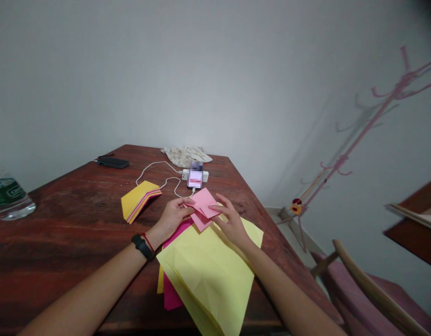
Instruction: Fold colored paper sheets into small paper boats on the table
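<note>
Both of my hands grip a folded piece of pink paper, with several creased flaps showing. At its left corner, my left hand is closed on it between thumb and fingers. My right hand pinches the right edge, its fingers lying over a flap. Beneath the hands lies a large, creased sheet of pale yellow paper, on top of magenta paper. A stack of folded papers, yellow on top with pink layers under it, sits left of my left hand.
A phone leans on a white power bank with cables, before a crumpled cloth. Farther left are a dark device and a water bottle. A chair and pink coat rack stand right of the table.
</note>
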A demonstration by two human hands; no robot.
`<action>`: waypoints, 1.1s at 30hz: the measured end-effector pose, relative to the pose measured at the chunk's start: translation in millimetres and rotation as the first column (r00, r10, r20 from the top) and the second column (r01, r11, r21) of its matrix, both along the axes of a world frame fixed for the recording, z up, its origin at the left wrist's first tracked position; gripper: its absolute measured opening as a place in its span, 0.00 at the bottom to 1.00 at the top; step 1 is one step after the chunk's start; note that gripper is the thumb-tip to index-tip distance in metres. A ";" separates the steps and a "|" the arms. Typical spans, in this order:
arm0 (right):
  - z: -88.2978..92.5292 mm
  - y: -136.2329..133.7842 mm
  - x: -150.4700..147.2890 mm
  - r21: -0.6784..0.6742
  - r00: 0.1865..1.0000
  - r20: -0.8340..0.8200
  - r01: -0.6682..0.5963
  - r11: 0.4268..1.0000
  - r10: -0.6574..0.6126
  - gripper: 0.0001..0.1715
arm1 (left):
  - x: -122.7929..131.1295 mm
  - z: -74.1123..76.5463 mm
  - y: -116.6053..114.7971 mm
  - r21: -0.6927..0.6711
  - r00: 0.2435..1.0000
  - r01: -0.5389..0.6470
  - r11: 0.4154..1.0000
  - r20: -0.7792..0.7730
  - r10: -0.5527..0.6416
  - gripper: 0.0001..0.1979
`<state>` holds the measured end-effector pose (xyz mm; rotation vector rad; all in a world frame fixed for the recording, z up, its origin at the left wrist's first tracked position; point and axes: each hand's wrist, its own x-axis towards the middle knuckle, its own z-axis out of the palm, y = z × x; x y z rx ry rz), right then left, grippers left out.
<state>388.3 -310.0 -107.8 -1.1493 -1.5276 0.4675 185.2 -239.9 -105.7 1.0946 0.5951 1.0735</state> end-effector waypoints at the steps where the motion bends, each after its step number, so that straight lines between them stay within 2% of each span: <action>1: -0.9 2.1 1.5 -0.032 0.997 -0.075 -0.025 0.999 0.022 0.14 | -0.3 0.8 -0.1 0.032 1.000 -0.011 0.999 -0.029 0.012 0.15; 4: -3.9 8.6 5.8 -0.121 0.950 -0.306 -0.103 0.987 0.062 0.15 | -1.4 2.7 0.6 0.175 0.983 -0.058 0.983 -0.161 0.087 0.11; 6: -5.5 11.5 7.3 -0.181 0.910 -0.413 -0.117 0.976 0.033 0.17 | -2.0 3.9 1.0 0.257 0.967 -0.053 0.965 -0.228 0.114 0.08; 9: -5.4 11.5 6.7 -0.256 0.869 -0.495 -0.118 0.959 -0.025 0.19 | -3.1 7.0 -0.5 0.316 0.957 -0.014 0.949 -0.272 0.105 0.09; 11: -3.5 9.5 5.2 -0.274 0.853 -0.522 -0.149 0.950 -0.017 0.20 | -4.1 10.3 -2.3 0.346 0.951 -0.004 0.938 -0.288 0.110 0.09; 15: 1.2 5.6 3.0 -0.270 0.859 -0.508 -0.229 0.935 0.063 0.20 | -5.6 15.5 -3.7 0.391 0.942 -0.045 0.919 -0.291 0.170 0.10; 18: 2.8 5.8 3.5 -0.248 0.892 -0.452 -0.144 0.958 0.017 0.21 | -4.7 14.9 -3.1 0.381 0.934 -0.119 0.917 -0.270 0.234 0.13; 21: 3.8 7.3 4.6 -0.205 0.923 -0.382 -0.037 0.978 -0.045 0.23 | -2.2 10.8 -4.0 0.300 0.941 -0.142 0.943 -0.256 0.223 0.15; 26: 4.9 7.7 2.7 -0.154 0.907 -0.419 -0.013 0.988 -0.053 0.23 | 1.4 3.8 -6.9 0.178 0.954 -0.140 0.974 -0.240 0.181 0.18; 30: 3.4 7.7 0.8 -0.145 0.880 -0.471 -0.021 0.989 -0.051 0.23 | 3.1 2.9 -7.7 0.261 0.943 -0.137 0.956 -0.262 0.207 0.18; 33: 3.1 7.8 0.5 -0.184 0.883 -0.464 -0.019 0.983 -0.069 0.22 | 2.5 6.2 -9.5 0.409 0.919 -0.109 0.906 -0.306 0.249 0.13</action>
